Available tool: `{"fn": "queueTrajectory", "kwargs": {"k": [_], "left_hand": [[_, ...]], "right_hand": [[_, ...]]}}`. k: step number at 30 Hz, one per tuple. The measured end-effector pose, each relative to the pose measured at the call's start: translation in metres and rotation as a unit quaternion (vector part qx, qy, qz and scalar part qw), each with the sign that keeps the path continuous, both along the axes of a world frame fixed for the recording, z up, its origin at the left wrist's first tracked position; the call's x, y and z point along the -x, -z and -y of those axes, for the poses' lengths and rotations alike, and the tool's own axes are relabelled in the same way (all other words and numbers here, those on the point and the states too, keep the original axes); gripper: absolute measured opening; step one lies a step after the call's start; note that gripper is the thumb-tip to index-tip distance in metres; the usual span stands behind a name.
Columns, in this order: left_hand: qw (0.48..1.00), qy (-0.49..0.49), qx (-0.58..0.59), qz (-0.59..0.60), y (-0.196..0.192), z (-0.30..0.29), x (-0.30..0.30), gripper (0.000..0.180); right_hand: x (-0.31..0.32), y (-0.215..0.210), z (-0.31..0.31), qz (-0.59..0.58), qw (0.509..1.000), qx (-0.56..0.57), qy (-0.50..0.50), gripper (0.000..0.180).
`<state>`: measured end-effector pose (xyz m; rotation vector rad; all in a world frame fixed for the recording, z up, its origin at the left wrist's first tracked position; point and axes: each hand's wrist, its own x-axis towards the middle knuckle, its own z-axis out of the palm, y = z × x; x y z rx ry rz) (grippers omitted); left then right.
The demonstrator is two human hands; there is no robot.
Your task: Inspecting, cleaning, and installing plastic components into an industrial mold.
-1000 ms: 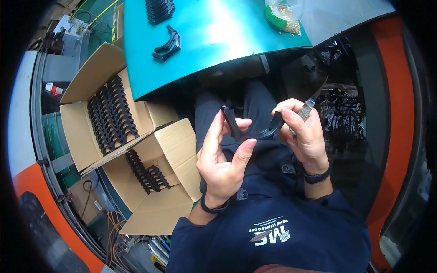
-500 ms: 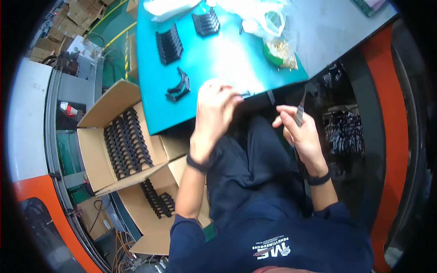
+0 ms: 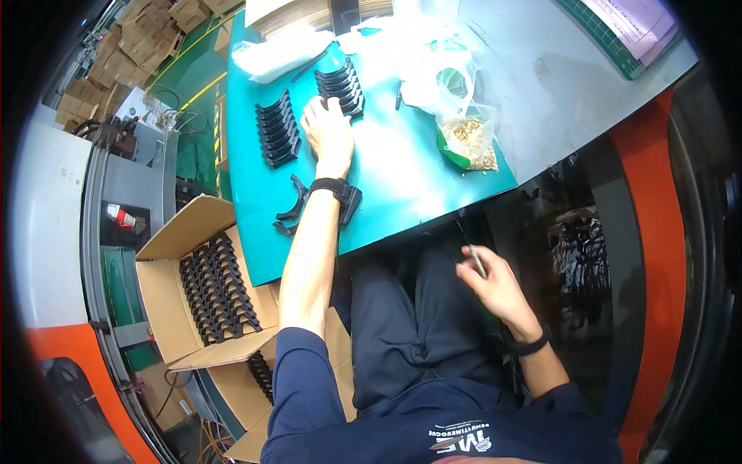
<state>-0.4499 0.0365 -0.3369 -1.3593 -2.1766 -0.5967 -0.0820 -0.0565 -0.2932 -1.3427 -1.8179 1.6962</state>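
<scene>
My left hand (image 3: 330, 138) reaches over the green mat, its bent fingers gripping a black curved part at the near end of a row (image 3: 340, 85) of such parts. Left of it stands another row of black curved parts (image 3: 277, 130). Nearer the mat's front edge lie a loose curved part (image 3: 292, 207) and a second loose one (image 3: 350, 206), the latter partly hidden by my left wrist. My right hand (image 3: 496, 288), held low past the table edge by my knee, is closed on a slim pointed blade-like tool (image 3: 475, 261).
A clear bag (image 3: 468, 135) of small brass-coloured pieces lies on the right of the mat (image 3: 410, 178). White plastic wrapping (image 3: 282, 54) is at the back. Open cardboard boxes (image 3: 166, 309) of black parts stand on the left. An orange-edged machine (image 3: 657, 255) is at the right.
My left hand has moved from the table's front edge forward to the row. A second loose curved part now lies beside the first. My right hand has lowered with the tool.
</scene>
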Motion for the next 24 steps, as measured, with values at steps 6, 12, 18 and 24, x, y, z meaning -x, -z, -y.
{"fn": "queueTrajectory", "kwargs": {"k": [6,12,18,24], "left_hand": [[0.995,-0.013,-0.039,0.085,-0.019,0.054,-0.030,0.040],[0.995,-0.048,-0.001,0.086,-0.033,0.167,-0.072,0.049],[0.996,-0.009,0.027,0.080,0.000,0.202,-0.019,0.023],[0.996,0.076,0.004,0.036,-0.011,0.222,-0.009,0.026]], "right_hand": [[0.085,0.011,-0.051,-0.049,0.990,-0.129,-0.030,0.048],[0.072,0.001,-0.051,0.029,0.925,-0.379,0.011,0.051],[-0.096,-0.121,0.041,0.088,0.925,-0.354,0.110,0.024],[-0.305,-0.240,0.191,0.332,0.411,-0.676,0.514,0.015]]}}
